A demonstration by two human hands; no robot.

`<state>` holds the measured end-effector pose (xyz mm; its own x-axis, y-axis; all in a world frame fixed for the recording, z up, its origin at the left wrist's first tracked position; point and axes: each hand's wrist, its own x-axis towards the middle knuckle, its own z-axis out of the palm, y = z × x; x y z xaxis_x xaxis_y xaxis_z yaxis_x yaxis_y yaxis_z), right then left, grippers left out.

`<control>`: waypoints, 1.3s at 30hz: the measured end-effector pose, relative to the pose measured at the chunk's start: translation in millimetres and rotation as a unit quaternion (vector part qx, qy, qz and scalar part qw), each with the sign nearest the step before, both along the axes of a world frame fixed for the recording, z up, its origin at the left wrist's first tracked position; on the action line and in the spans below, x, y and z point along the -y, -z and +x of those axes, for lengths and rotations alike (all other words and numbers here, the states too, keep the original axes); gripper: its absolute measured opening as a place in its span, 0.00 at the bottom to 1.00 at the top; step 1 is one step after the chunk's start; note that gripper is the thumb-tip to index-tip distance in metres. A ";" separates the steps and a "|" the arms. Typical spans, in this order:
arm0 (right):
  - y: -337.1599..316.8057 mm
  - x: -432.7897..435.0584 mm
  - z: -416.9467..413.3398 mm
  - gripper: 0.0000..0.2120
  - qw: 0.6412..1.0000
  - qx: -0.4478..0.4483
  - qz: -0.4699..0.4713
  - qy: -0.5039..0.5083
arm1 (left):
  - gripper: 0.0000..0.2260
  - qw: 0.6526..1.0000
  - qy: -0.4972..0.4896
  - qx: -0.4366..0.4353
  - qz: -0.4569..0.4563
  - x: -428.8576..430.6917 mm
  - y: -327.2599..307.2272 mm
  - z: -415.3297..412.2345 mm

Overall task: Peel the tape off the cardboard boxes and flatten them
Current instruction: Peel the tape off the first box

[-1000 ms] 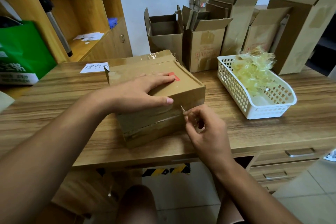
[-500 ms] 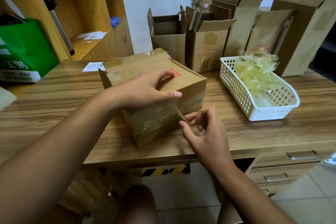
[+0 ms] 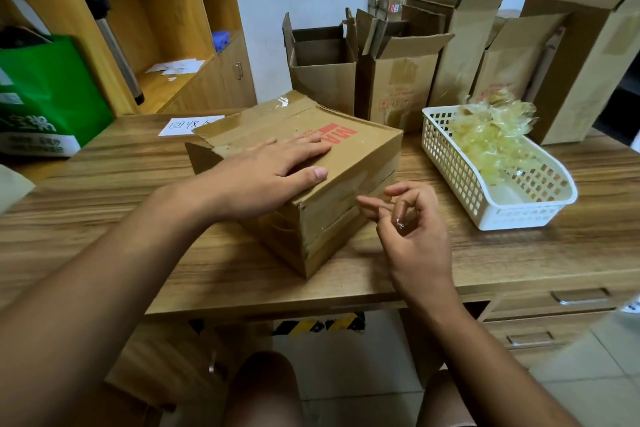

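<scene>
Head view: red "MA" on box [image 3: 363, 158]

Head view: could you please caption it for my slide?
Left hand presses flat on the cardboard box while the right hand curls close beside its taped side.

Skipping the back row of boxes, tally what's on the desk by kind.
Box: 1
Basket: 1
Tape heap: 1
Paper note: 1
Total: 4
</scene>
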<state>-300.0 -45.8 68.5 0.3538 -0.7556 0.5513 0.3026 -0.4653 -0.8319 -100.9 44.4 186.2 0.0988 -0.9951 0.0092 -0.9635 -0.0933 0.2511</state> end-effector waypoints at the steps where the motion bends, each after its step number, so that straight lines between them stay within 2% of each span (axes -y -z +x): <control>1: -1.4 -3.0 -0.4 0.17 1.000 -0.002 -0.003 -0.009 | 0.29 1.000 -0.002 0.005 -0.006 0.4 1.0 -0.6; 6: -0.1 -30.8 -6.1 0.21 0.996 -0.032 0.004 -0.079 | 0.24 0.999 -0.016 0.014 -0.024 2.3 4.2 -1.8; 10: 8.7 -59.5 -3.4 0.13 0.989 -0.084 -0.023 -0.122 | 0.23 0.998 -0.044 0.013 -0.033 5.1 5.5 -7.4; 13: 1.4 -50.6 -5.0 0.07 0.992 -0.100 -0.007 -0.077 | 0.24 0.997 -0.061 0.012 -0.041 4.3 6.3 -11.7; 15: -4.8 -41.1 -7.3 0.13 0.991 -0.126 -0.015 -0.048 | 0.25 0.997 -0.067 0.008 -0.045 3.7 5.9 -14.3; 18: -5.8 -35.1 -7.8 0.20 0.977 -0.194 -0.086 -0.012 | 0.31 0.998 -0.059 -0.013 -0.028 0.8 1.7 -15.7; 20: -2.6 -31.0 -6.9 0.17 0.969 -0.211 -0.123 0.021 | 0.34 0.999 -0.037 -0.020 -0.006 -3.1 -3.6 -12.3; 22: -2.1 -24.9 -8.0 0.12 0.972 -0.196 -0.121 0.043 | 0.33 0.999 0.002 -0.036 0.037 -7.5 -10.4 -7.0; 26: -6.5 -16.5 -12.3 0.08 0.983 -0.158 -0.085 0.044 | 0.32 0.991 0.049 -0.069 0.108 -13.7 -19.6 -0.9; 31: -0.1 -31.6 -15.7 0.13 0.987 -0.128 -0.080 0.047 | 0.31 0.995 0.030 -0.039 0.090 -11.0 -18.5 -11.5; 35: 13.5 -48.2 -23.1 0.08 0.993 -0.095 -0.047 0.046 | 0.32 0.998 0.015 0.001 0.069 -13.4 -17.3 -20.2; 39: 15.7 -51.2 -23.8 0.14 0.994 -0.082 -0.043 0.054 | 0.33 0.998 -0.002 0.038 0.058 -14.4 -16.4 -28.1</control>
